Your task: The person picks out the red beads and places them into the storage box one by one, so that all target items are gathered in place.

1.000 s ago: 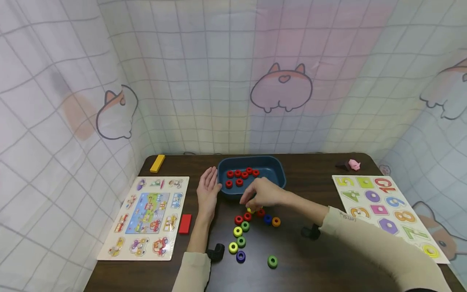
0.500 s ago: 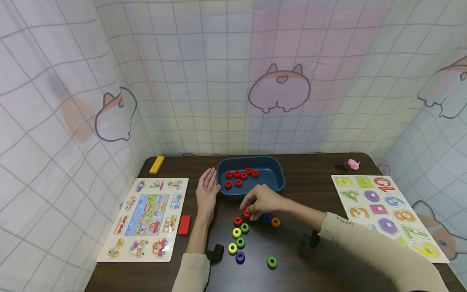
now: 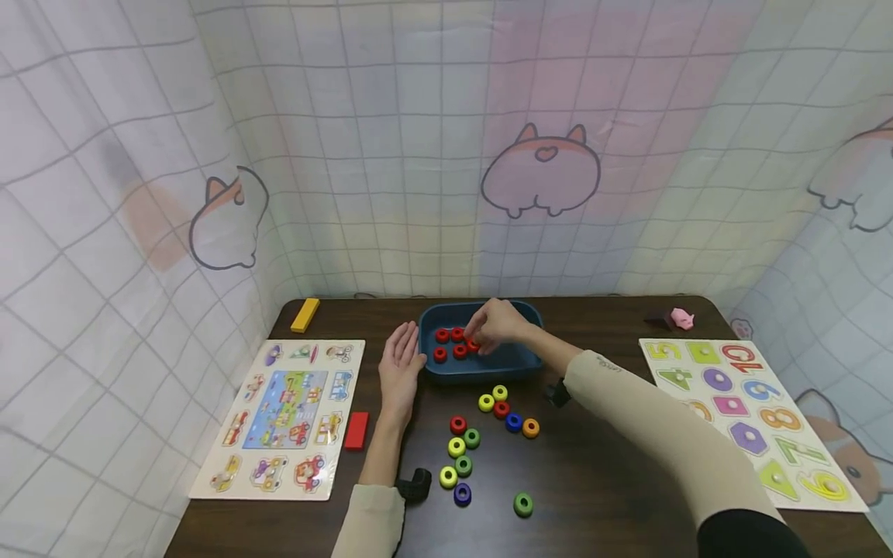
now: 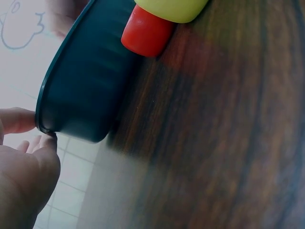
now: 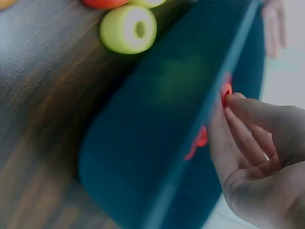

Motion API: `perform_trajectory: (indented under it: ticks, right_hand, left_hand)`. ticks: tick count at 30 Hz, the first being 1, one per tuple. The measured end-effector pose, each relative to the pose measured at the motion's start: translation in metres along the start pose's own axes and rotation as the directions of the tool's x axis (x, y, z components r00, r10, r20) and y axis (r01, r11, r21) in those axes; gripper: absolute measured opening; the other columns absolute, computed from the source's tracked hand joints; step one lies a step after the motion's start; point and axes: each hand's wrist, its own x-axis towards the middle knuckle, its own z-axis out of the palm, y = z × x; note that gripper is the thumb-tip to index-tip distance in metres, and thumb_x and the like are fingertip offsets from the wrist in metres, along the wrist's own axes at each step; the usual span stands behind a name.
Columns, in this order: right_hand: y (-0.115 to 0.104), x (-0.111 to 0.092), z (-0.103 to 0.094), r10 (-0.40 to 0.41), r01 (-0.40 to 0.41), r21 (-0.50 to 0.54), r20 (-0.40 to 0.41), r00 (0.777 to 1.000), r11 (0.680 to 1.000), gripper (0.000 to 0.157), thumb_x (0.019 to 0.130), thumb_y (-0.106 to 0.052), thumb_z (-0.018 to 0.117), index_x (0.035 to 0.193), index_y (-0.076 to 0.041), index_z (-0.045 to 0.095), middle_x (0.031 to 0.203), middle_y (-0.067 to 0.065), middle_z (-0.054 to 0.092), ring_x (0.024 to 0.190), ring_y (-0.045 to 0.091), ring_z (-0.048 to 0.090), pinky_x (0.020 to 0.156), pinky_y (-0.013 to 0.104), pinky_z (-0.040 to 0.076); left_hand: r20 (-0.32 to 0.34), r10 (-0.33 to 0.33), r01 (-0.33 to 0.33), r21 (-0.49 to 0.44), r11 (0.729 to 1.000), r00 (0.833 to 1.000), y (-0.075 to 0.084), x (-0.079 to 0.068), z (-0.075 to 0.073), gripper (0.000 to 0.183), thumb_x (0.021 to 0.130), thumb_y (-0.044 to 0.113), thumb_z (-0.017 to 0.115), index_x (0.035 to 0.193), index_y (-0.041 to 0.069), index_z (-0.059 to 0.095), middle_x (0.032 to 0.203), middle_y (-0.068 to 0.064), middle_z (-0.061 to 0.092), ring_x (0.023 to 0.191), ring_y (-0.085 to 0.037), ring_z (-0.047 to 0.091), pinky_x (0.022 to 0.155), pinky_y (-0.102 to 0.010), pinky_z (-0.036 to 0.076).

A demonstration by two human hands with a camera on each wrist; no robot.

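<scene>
My right hand (image 3: 497, 322) reaches over the dark blue box (image 3: 446, 378). In the right wrist view its thumb and fingertips pinch a red ring (image 5: 226, 93) just inside the rim. Several other red rings (image 3: 440, 355) lie in the box's left part, some hidden behind the hand. My left hand (image 3: 401, 372) lies along the box's left side with straight fingers. In the left wrist view that hand's thumb and a finger touch the box's corner. In front of the box, yellow rings (image 3: 500, 393), a red ring (image 3: 501, 410), a blue ring (image 3: 513, 422) and an orange ring (image 3: 531, 428) sit on the table.
More rings, such as a green ring (image 3: 523, 505) and a purple ring (image 3: 463, 494), are scattered nearer. A picture puzzle board (image 3: 240, 465), a red block (image 3: 356, 431) and a yellow block (image 3: 305, 315) are left. A number puzzle board (image 3: 749, 434) and pink pig figure (image 3: 682, 318) stand right.
My right hand has picked up a red ring from the table in front of the box and carried it up into the box. The left hand has stayed beside the box.
</scene>
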Motion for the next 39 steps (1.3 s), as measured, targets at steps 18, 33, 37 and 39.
perform_trajectory:
  ticks: [18,33,37,39]
  right_hand:
    - [-0.034,-0.068,0.031,-0.264,0.273,-0.066,0.127,0.956,0.96,0.013,0.086,-0.01,0.074,0.098,-0.013,0.078,0.09,0.001,0.075,0.078,0.022,0.073,0.069,0.038,0.062]
    - [0.003,-0.081,0.097,-0.186,0.197,-0.059,0.159,0.97,0.979,0.016,0.084,-0.006,0.073,0.096,-0.014,0.079,0.084,-0.001,0.075,0.063,0.017,0.072,0.056,0.031,0.06]
    - [-0.002,-0.082,0.085,-0.179,0.179,0.021,0.182,0.967,0.984,0.018,0.085,0.0,0.07,0.099,-0.008,0.077,0.084,0.004,0.075,0.066,0.024,0.073,0.061,0.04,0.061]
    - [-0.006,-0.083,0.076,-0.171,0.163,0.058,0.184,0.968,0.985,0.018,0.085,0.0,0.069,0.1,-0.008,0.077,0.086,0.005,0.075,0.068,0.027,0.073,0.064,0.045,0.061]
  left_hand:
    - [0.027,-0.025,0.026,-0.044,0.999,0.999,0.026,-0.008,0.004,0.062,0.091,-0.014,0.054,0.147,0.006,0.037,0.154,-0.019,0.035,0.143,-0.031,0.032,0.113,-0.04,0.031]
    - [0.013,-0.035,0.036,-0.058,0.998,0.999,0.013,-0.003,0.003,0.062,0.091,-0.016,0.051,0.146,0.01,0.039,0.154,-0.014,0.037,0.143,-0.025,0.035,0.112,-0.036,0.033]
    - [0.029,-0.024,0.026,-0.062,0.998,0.999,0.021,-0.005,0.005,0.062,0.091,-0.016,0.051,0.147,0.007,0.037,0.154,-0.019,0.035,0.143,-0.029,0.033,0.113,-0.039,0.032]
    - [0.036,-0.027,0.029,-0.063,0.998,0.999,0.024,-0.007,0.006,0.062,0.091,-0.016,0.051,0.147,0.006,0.036,0.155,-0.019,0.034,0.143,-0.03,0.032,0.113,-0.04,0.032]
